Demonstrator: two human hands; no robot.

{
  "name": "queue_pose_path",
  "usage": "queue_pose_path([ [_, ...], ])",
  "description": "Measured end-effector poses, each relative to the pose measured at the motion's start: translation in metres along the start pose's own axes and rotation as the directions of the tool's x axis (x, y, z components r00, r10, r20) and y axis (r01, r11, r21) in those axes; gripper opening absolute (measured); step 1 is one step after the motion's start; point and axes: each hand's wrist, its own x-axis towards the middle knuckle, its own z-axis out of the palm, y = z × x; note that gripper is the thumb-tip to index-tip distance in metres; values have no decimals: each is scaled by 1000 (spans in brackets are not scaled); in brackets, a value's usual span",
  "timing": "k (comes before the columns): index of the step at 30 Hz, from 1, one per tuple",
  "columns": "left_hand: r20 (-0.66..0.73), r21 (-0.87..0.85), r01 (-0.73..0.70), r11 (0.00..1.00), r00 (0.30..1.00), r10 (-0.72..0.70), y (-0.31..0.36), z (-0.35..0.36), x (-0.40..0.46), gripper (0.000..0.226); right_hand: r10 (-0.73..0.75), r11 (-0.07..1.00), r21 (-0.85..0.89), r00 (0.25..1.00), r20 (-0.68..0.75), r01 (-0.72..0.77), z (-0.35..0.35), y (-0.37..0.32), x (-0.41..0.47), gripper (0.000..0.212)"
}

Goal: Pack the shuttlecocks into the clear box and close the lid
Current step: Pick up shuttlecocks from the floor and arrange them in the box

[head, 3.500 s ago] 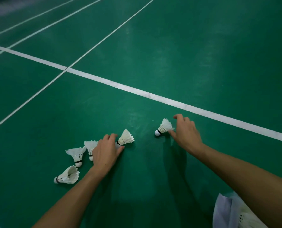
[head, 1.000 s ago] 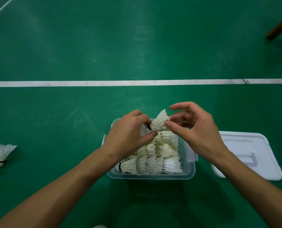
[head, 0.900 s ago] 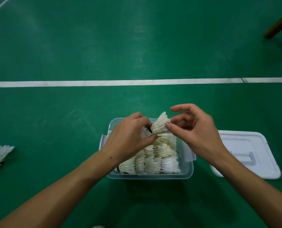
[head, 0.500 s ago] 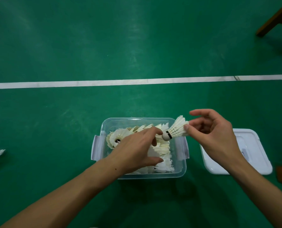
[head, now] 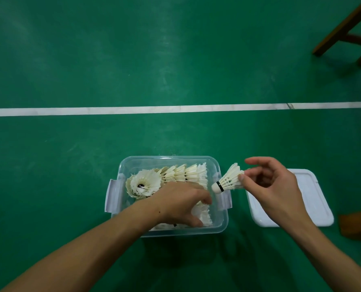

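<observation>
Green court [head: 175, 60], shuttlecock [head: 228, 182] cork pointing lower-left

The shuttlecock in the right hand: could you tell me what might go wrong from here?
1. The right hand pinches the shuttlecock only by its feather tips, which could bend, or it might slip.
2. The left hand lies on the packed shuttlecocks inside the clear box and may crush them.
3. The lid lies apart, so closing could be forgotten.
</observation>
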Motion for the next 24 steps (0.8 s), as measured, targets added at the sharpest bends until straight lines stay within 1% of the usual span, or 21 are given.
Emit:
queue_pose_path([
  [2,11,52,9,999,1000,-9,0,3,1,54,-1,1000,-17,1000,5,1,0,1,-2,32],
  [4,19,66,21,998,1000,-22,0,5,1,49,-5,999,-38,1000,12,5,0,2,-4,32],
  [10,51,68,-33,997,998,29,-1,2,-1,29,-21,995,-102,999,26,23,-1,0,-13,33],
  [16,114,15,-35,999,993,33,-3,-6,-1,24,-16,992,-128,1000,27,19,-5,0,-19,33],
  [24,25,-23,2,1000,1000,-2,-9,-11,-12,23,-39,989,-136,994,99,53,3,1,-31,37],
])
